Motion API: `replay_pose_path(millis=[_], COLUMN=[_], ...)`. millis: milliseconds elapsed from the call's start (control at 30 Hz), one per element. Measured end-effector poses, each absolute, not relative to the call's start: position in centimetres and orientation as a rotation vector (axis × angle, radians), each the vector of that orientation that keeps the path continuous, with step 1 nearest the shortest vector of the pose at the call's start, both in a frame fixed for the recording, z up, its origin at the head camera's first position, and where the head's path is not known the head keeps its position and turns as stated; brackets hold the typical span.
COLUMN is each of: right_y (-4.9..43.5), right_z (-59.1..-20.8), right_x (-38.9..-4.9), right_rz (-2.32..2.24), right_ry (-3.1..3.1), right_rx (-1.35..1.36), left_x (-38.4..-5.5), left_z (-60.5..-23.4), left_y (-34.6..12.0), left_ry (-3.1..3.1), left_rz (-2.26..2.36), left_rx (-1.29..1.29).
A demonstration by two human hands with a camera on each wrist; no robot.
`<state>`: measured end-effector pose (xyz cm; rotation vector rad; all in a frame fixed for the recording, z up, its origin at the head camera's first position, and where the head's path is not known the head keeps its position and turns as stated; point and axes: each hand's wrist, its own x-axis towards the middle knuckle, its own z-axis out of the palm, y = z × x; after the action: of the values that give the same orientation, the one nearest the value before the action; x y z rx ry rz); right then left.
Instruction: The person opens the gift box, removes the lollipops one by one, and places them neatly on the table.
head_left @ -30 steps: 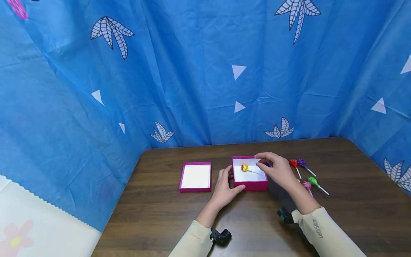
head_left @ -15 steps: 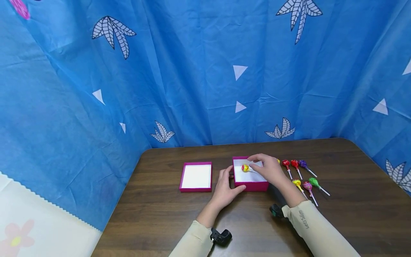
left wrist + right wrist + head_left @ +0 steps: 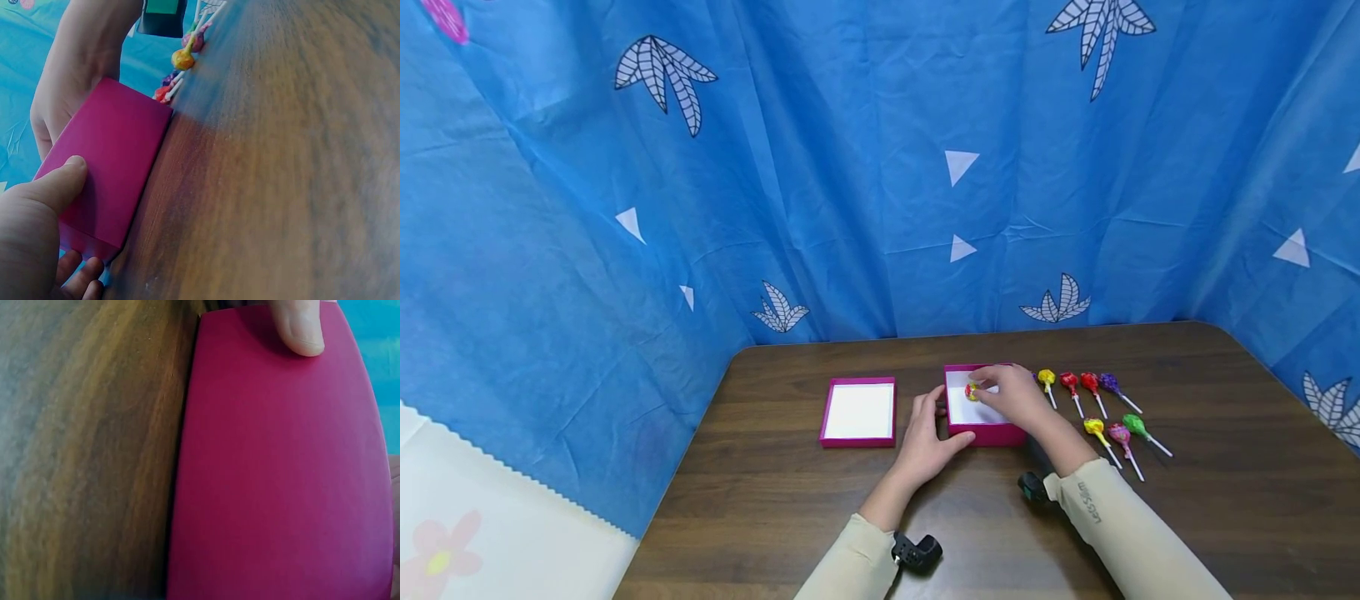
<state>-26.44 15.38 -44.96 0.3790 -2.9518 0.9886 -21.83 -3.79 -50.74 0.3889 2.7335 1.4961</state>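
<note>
A magenta box [image 3: 992,435] with a white inside stands uncovered on the table. My left hand [image 3: 922,442] grips its near left corner, the thumb [image 3: 65,181] on the front face and the other fingers along the left side. Inside the box lies a yellow and red lollipop [image 3: 971,392]. My right hand [image 3: 1017,398] reaches over the rim, thumb and forefinger pinching at the lollipop; its stick is hidden behind the hand. In the right wrist view, the box's front [image 3: 281,462] fills most of the picture and hides the right fingertips.
Left of the box lies a shallow magenta lid [image 3: 857,411], white side up. Several lollipops lie to the right in two rows, among them a red one [image 3: 1089,382], a green one [image 3: 1134,424] and a yellow one [image 3: 1094,427]. A blue curtain [image 3: 880,208] hangs behind the table.
My right hand has moved left, from the box's right edge to the lollipop inside, uncovering more lollipops on the table. The left hand stays on the box.
</note>
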Motion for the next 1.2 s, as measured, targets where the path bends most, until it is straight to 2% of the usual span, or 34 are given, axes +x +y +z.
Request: replay_pose_path(millis=[1200], right_y=[14.35], right_z=[-44.76], right_x=[-26.66], right_rz=[0.68], right_ry=[-3.08], right_rx=[0.475], left_x=[-21.98], left_z=[-50.85], left_y=[-3.81], left_ry=[2.722], left_rz=[1.532], left_rx=[0.42])
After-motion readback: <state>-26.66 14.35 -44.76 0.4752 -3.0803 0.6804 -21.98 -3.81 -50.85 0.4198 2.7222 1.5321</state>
